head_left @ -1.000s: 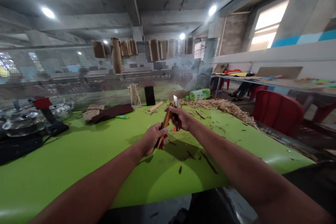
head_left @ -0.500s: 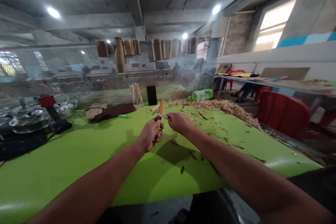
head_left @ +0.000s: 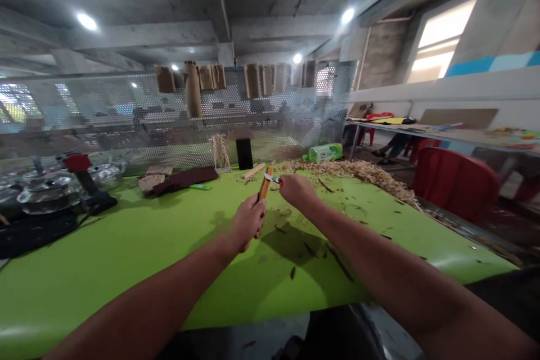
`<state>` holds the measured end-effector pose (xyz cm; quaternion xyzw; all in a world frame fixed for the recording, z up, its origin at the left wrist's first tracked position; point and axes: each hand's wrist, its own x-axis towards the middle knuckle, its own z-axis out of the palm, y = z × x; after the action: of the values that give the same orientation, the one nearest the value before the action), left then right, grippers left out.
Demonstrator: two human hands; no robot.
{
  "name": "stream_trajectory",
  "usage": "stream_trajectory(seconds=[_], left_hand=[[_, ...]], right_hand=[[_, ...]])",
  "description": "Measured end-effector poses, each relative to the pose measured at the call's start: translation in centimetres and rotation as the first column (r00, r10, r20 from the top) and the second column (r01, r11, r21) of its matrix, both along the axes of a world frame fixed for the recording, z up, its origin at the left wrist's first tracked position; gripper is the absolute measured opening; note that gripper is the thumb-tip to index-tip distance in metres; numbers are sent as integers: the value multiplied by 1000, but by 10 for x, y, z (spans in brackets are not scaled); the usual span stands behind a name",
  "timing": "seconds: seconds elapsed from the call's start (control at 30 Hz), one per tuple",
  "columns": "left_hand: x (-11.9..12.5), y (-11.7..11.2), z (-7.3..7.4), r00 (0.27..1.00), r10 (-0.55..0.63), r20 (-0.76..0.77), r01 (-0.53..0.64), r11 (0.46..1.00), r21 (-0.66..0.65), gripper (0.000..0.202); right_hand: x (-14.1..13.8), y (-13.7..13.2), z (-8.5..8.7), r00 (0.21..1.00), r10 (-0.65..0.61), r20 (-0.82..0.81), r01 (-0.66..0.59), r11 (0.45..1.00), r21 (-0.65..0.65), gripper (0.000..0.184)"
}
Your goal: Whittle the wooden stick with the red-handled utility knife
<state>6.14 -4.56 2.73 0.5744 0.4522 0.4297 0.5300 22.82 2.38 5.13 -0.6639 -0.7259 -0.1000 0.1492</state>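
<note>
My left hand (head_left: 250, 218) is closed around the lower part of a flat orange-brown wooden strip (head_left: 264, 187), which tilts up and away from me above the table. In my right hand (head_left: 298, 191) is a knife (head_left: 272, 178) with a bit of red at its handle; most of the handle is hidden in the fist. Its pale blade lies across the strip near the upper end and appears to touch it. Behind them, a lighter wooden stick (head_left: 254, 171) rests on the green table (head_left: 169, 270).
Wood shavings (head_left: 358, 171) heap along the back right, with dark slivers scattered nearer. A green-labelled bottle (head_left: 324, 152) lies behind them. A black phone-like slab (head_left: 243, 153) stands at the back. Dark brown sheets (head_left: 185, 180) and metal pots (head_left: 46, 194) are left. A red chair (head_left: 455, 183) stands right.
Both hands have moved slightly right, taking the strip and knife along. The blade now sits nearer the strip's upper end, and my left hand is a little lower.
</note>
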Motion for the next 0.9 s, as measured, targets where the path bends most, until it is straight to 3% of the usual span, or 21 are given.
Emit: stream_trajectory(seconds=[0.1, 0.23, 0.43, 0.63, 0.73, 0.83, 0.9], left_hand=[[-1, 3, -4, 1000, 3, -2, -3, 999, 35, 13], [-3, 12, -6, 998, 54, 10, -55, 998, 38, 13], [-1, 14, 2, 995, 103, 0, -103, 993, 51, 9], [0, 0, 7, 998, 59, -12, -59, 998, -16, 10], [4, -17, 7, 999, -42, -33, 41, 999, -14, 23], [8, -25, 5, 987, -158, -4, 158, 987, 5, 34], [8, -19, 4, 988, -139, 64, 141, 990, -28, 30]], right_hand=[[0, -2, 1, 1000, 16, 1, -16, 1000, -12, 34], [-16, -13, -4, 990, 136, 42, -133, 989, -71, 33], [-30, -22, -5, 980, 182, 86, -178, 982, -57, 33], [-17, -7, -4, 995, 89, 36, -88, 996, -24, 35], [12, 12, 1, 995, -77, -63, 74, 996, -42, 35], [42, 28, 6, 955, -242, -174, 218, 965, -145, 35], [49, 32, 7, 940, -270, -207, 241, 958, -154, 38]])
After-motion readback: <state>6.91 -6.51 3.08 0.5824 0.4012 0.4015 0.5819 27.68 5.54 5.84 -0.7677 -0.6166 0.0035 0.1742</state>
